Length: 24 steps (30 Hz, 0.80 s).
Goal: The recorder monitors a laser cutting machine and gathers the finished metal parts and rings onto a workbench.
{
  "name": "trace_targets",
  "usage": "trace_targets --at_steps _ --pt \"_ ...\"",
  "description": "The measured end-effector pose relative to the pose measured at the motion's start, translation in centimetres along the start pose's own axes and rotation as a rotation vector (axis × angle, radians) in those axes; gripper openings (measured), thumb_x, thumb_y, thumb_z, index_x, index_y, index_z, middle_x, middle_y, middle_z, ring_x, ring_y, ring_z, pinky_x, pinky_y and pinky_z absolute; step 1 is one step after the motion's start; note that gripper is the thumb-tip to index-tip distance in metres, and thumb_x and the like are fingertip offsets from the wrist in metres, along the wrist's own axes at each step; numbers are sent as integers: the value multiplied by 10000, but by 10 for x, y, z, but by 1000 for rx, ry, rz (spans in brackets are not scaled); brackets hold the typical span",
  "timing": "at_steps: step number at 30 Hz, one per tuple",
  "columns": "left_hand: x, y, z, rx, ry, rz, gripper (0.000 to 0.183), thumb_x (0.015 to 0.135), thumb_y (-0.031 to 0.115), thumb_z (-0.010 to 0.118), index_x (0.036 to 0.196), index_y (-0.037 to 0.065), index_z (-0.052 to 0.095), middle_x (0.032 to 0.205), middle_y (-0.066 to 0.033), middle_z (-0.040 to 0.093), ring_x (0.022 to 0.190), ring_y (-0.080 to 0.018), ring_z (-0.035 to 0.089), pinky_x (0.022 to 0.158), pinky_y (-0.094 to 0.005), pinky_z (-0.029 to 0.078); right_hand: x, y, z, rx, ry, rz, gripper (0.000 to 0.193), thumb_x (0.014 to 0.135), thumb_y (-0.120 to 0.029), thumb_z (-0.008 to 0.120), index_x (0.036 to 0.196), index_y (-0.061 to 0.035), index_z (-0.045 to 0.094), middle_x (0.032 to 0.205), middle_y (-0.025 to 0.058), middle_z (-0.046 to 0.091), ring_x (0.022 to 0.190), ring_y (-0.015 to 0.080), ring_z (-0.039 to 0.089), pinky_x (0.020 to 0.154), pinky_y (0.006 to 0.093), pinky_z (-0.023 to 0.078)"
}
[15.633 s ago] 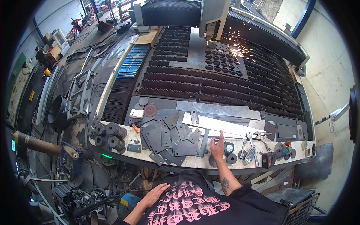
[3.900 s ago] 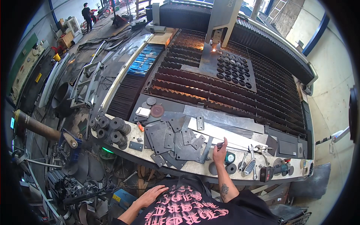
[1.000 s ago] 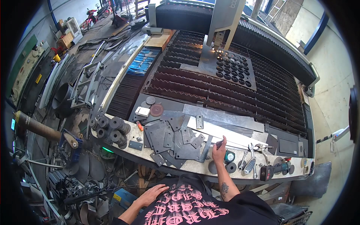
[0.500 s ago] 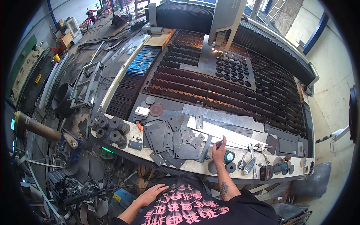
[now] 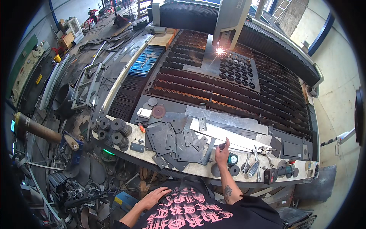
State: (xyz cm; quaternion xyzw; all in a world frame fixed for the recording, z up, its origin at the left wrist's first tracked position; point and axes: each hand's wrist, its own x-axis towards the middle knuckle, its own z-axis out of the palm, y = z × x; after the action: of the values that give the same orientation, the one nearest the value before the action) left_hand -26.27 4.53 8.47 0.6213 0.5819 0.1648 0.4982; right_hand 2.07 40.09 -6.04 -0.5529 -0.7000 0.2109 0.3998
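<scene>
My left hand lies flat against the front of my black shirt, fingers stretched out and holding nothing. Over the front ledge of a cutting machine, my right hand is raised with the thumb side up. A small dark object shows at its fingers, too small to name. Right beside that hand are a round teal-and-black tape measure and a dark disc. Flat grey steel plates with holes lie piled to its left. Beyond it, a long white strip slants across the ledge.
Sparks fly under the cutting head, above a sheet with rows of round holes on toothed slats. Stacked black rings stand at the ledge's left. Wrenches, pliers and a cordless grinder lie at right.
The sparks under the cutting head have grown into a bright burst, and the head has shifted slightly. Both my hands stay almost where they were.
</scene>
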Motion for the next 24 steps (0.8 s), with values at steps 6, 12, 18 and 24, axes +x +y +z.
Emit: trace_targets --at_steps 6,12,18,24 --pt "1 -4 3 0 -7 -2 644 969 161 567 1577 198 358 1576 -158 371 1465 -345 383 1208 -441 324 0 -2 -2 4 12 7 762 885 -52 648 1555 -133 295 851 100 603 733 242 617 704 387 515" --pt "-1 -2 3 -9 -13 -26 645 970 158 561 1579 207 353 1585 -151 362 1472 -341 375 1212 -444 318 0 -14 -7 87 -55 143 746 870 -65 649 1544 -90 331 1098 232 650 942 388 674 836 466 528" --pt "0 -6 4 -23 -10 -20 646 969 182 574 1577 207 357 1586 -153 363 1472 -344 375 1211 -448 318 0 -11 -7 59 -50 135 747 871 -68 649 1546 -91 329 1090 228 654 941 387 676 832 464 529" --pt "-1 -2 2 -30 -1 -15 641 968 190 589 1570 200 369 1581 -156 370 1466 -350 379 1209 -448 322 0 -16 -8 79 -58 148 746 869 -74 651 1543 -98 333 1069 220 659 929 389 675 824 468 529"
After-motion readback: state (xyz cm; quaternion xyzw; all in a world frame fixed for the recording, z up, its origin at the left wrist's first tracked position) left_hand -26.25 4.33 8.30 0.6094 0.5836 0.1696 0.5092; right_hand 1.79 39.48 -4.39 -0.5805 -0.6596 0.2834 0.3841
